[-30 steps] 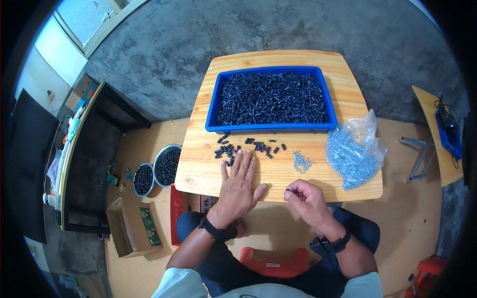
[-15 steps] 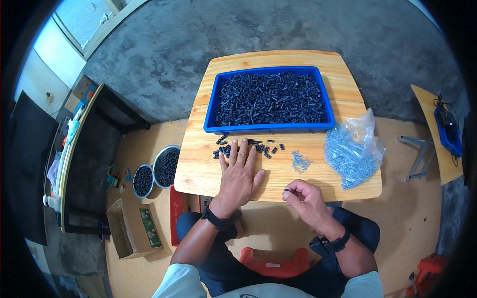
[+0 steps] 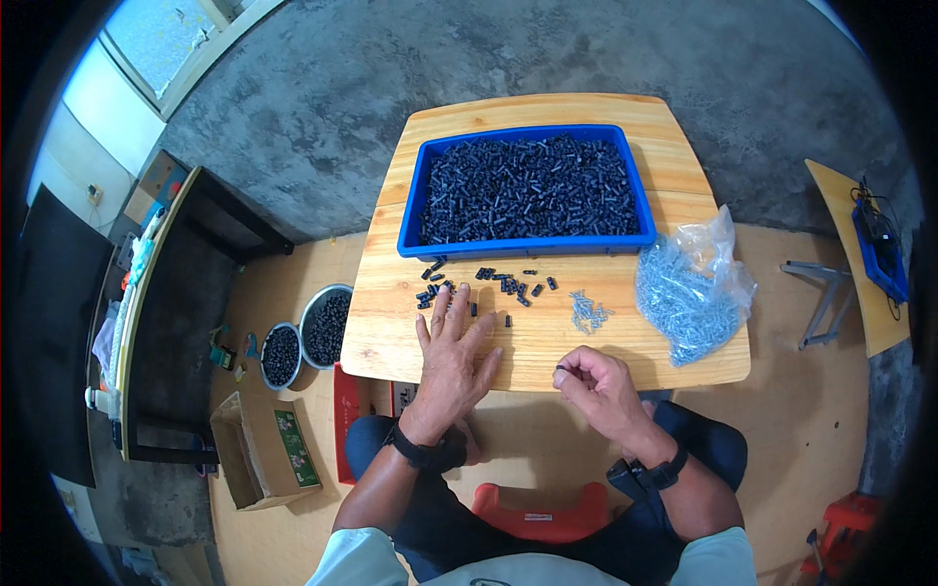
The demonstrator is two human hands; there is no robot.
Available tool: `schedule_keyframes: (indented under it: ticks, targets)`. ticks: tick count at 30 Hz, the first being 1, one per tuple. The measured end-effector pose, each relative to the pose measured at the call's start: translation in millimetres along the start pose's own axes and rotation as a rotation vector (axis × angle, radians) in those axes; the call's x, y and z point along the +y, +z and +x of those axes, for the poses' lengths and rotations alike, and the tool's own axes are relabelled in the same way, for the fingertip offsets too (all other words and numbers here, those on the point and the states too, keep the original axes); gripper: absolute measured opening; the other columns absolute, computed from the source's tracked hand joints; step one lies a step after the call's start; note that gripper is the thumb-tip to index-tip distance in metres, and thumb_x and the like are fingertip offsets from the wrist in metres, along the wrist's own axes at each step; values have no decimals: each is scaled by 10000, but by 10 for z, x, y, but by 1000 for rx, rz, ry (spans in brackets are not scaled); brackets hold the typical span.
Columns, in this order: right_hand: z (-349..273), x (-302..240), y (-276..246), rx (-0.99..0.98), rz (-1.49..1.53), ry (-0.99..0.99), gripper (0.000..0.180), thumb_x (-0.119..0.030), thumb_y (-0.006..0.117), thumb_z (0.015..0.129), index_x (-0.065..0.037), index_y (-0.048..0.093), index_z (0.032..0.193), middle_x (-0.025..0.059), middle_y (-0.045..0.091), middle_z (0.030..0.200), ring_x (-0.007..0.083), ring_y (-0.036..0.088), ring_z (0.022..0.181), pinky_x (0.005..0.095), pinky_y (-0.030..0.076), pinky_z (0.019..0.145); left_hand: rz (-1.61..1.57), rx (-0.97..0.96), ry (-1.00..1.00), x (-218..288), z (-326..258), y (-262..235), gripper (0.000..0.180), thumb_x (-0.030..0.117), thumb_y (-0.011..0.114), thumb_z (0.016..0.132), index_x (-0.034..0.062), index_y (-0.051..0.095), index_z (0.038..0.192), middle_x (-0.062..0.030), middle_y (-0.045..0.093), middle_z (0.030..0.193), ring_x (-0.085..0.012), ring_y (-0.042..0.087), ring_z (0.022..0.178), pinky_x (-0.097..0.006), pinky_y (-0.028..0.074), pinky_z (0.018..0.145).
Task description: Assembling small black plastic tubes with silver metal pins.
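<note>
My left hand rests palm down with its fingers spread, the fingertips at a scatter of small black tube-like pieces on the wooden table. A couple of these pieces lie loose just beyond the fingers. At the table's front edge my right hand is closed in a pinch, and a small dark bit shows at its fingertips, too small to name. Nearest that hand lies a small heap of silvery screws. A blue tray heaped with black pieces stands behind them.
A clear plastic bag full of silvery screws sits at the table's right. On the floor to the left stand two metal bowls of black parts, a cardboard box and a red box. A red stool is beneath me.
My left hand has drawn back slightly toward me and left, uncovering more black pieces, with one now nearer the table's front. The right hand keeps its pinch almost in place.
</note>
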State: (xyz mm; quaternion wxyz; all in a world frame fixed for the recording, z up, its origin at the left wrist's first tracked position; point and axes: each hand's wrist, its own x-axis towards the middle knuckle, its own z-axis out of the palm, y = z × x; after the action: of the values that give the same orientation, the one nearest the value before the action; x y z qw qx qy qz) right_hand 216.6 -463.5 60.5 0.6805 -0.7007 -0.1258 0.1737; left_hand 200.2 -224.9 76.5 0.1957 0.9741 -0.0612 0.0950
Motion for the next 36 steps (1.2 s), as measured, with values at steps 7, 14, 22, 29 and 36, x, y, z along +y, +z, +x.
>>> schedule_keyframes:
  ticks: [7, 14, 22, 29, 36]
  targets:
    - [-14, -10, 9, 4, 27, 10, 127, -111, 665, 952, 12, 653, 927, -20, 626, 773, 12, 510, 650, 212, 433, 574, 171, 22, 173, 122, 83, 113, 439, 236, 697, 899, 113, 646, 1316, -146, 347, 1617, -390, 194, 1541, -686, 78, 1181]
    - [-16, -29, -9, -5, -7, 7, 129, -123, 671, 950, 5, 659, 938, -21, 633, 786, 17, 509, 648, 215, 438, 577, 189, -112, 126, 246, -81, 144, 575, 295, 581, 965, 63, 478, 1481, -102, 367, 1614, -350, 192, 1546, -705, 55, 1178]
    - [-18, 16, 2, 9, 22, 0, 109, -103, 675, 952, 3, 656, 939, -21, 631, 790, 11, 505, 656, 204, 430, 581, 126, -220, 244, 252, -328, 68, 628, 170, 600, 893, 48, 454, 1492, -126, 352, 1623, -352, 236, 1539, -709, 105, 1173]
    - [-12, -2, 20, 10, -6, -5, 114, -99, 678, 949, 10, 651, 925, -12, 634, 769, 15, 523, 660, 213, 439, 577, 40, -5, 356, 63, -445, 147, 503, 44, 685, 861, 76, 592, 1354, -124, 543, 1489, -278, 484, 1415, -450, 344, 1182]
    - [-15, 32, 8, 16, -27, -25, 116, -94, 678, 950, 15, 650, 923, -4, 640, 763, 22, 536, 661, 220, 452, 581, -72, 206, 499, -61, -424, 215, 285, 26, 775, 810, 85, 716, 1083, -96, 716, 1246, -261, 667, 1209, -412, 505, 1048]
